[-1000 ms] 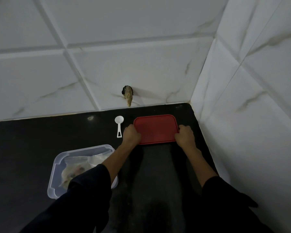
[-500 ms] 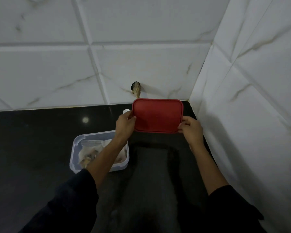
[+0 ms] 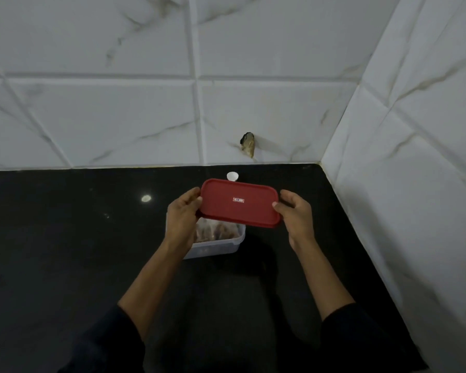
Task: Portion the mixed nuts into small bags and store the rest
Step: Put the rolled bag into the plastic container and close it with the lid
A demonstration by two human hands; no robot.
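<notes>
A red rectangular lid [image 3: 239,202] with a small label is held in the air by both hands. My left hand [image 3: 183,217] grips its left short edge, and my right hand [image 3: 296,214] grips its right short edge. Below the lid sits a clear plastic container [image 3: 215,244] on the black counter [image 3: 65,251], with bagged nuts inside. The lid and my left hand hide most of the container. A white scoop [image 3: 232,176] peeks out behind the lid's far edge.
White marble-look tiles form the back wall [image 3: 119,103] and the right wall [image 3: 414,184], meeting in a corner. A small brown chipped hole [image 3: 248,144] marks the back wall just above the counter.
Both hands lifted the red lid off the counter and carried it left, over the clear container. The view shifted, so the container now lies under the lid.
</notes>
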